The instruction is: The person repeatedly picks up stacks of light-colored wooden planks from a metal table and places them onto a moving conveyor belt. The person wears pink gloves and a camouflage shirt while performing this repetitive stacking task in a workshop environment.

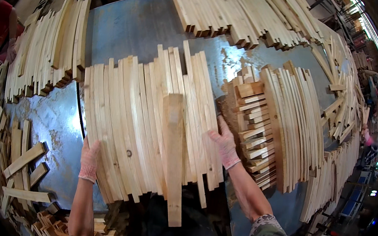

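Observation:
A wide row of pale wooden strips (131, 125) lies side by side in front of me, with uneven ends. My left hand (89, 160), in a pale pink work glove, presses against the row's left edge near its lower end. On the right edge, my gloved right hand (225, 143) grips the outer strips, its thumb on top and fingers along the side. Between them, the two hands hold the row together. One darker, thicker board (172, 158) rests on top of the row, its near end jutting toward me.
The strips lie over a blue-grey metal table (130, 21). Further stacks stand at left (51, 49), at the back (240, 11) and at right (292, 126). Loose offcuts (27, 164) are scattered at lower left. A person in red (1, 33) is at the far left; another person (375, 139) is at far right.

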Demonstrator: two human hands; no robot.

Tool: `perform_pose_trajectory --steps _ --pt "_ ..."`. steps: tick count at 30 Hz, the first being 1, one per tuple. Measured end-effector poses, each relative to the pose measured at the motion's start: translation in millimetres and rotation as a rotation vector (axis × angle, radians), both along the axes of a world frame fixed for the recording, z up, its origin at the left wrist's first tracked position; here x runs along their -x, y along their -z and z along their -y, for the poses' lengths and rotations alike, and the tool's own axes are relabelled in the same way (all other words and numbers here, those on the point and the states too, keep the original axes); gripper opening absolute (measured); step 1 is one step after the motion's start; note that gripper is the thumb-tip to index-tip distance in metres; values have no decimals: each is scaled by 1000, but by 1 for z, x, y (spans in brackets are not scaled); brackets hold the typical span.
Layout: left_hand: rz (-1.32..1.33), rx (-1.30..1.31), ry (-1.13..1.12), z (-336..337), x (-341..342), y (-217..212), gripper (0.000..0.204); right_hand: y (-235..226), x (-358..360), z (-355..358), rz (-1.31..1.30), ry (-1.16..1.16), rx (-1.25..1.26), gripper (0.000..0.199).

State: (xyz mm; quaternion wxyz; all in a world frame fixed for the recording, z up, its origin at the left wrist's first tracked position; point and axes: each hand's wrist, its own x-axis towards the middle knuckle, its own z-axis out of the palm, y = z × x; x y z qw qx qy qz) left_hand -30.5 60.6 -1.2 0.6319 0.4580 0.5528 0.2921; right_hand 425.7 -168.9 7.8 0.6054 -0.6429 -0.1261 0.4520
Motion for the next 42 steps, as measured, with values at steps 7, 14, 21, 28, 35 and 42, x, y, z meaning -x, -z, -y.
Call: perform_pose_trajectory --steps 7,14,21,28,35,42 --pt "227 308 86 39 4 -12 87 -9 12 54 -204 -151 177 85" --pt "184 414 121 56 7 -31 83 -36 19 71 -518 -133 74 79" --pt "206 433 89 87 13 -63 85 -38 25 94 -449 -154 96 71" --pt "219 331 -9 136 40 -136 88 -93 26 87 -367 -261 11 68" --pt "425 126 -233 239 74 -257 74 -139 35 64 -187 -539 -133 62" --pt "333 -204 -485 390 158 -290 98 -171 109 19 -142 -919 -283 43"
